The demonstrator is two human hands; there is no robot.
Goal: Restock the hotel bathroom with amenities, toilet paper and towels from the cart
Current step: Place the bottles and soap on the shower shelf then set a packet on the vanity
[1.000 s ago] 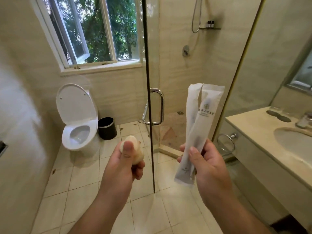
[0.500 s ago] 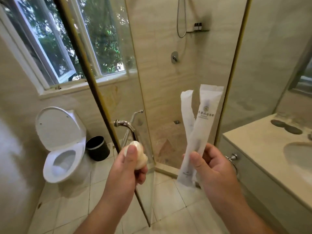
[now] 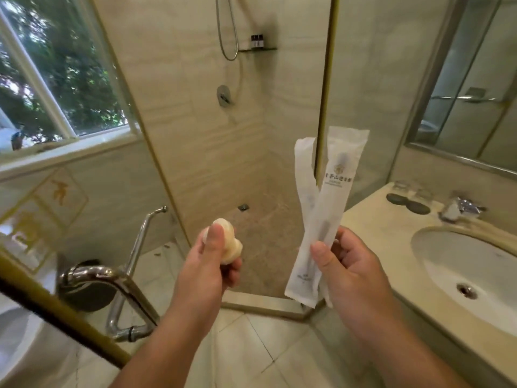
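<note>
My left hand [image 3: 208,264] is closed around a small cream wrapped amenity [image 3: 230,242], thumb pressed over its top. My right hand [image 3: 352,273] pinches two long white sachets [image 3: 326,208] upright; the front one carries a gold logo and print, the other leans left behind it. Both hands hover at chest height in front of the open shower stall. The beige vanity counter [image 3: 372,217] with its white sink [image 3: 470,270] lies just right of my right hand.
The glass shower door [image 3: 84,191] with its chrome handle [image 3: 123,287] stands swung open at the left. Two small dark bottles [image 3: 257,42] sit on the shower shelf. Two dark coasters [image 3: 408,203] and a chrome tap [image 3: 461,210] are on the counter. A mirror [image 3: 470,79] hangs above.
My view has moved forward and turned right, towards the shower and sink. The glass door has swung past to my left. Toilet and bin have slid out of sight. Both hands keep their items.
</note>
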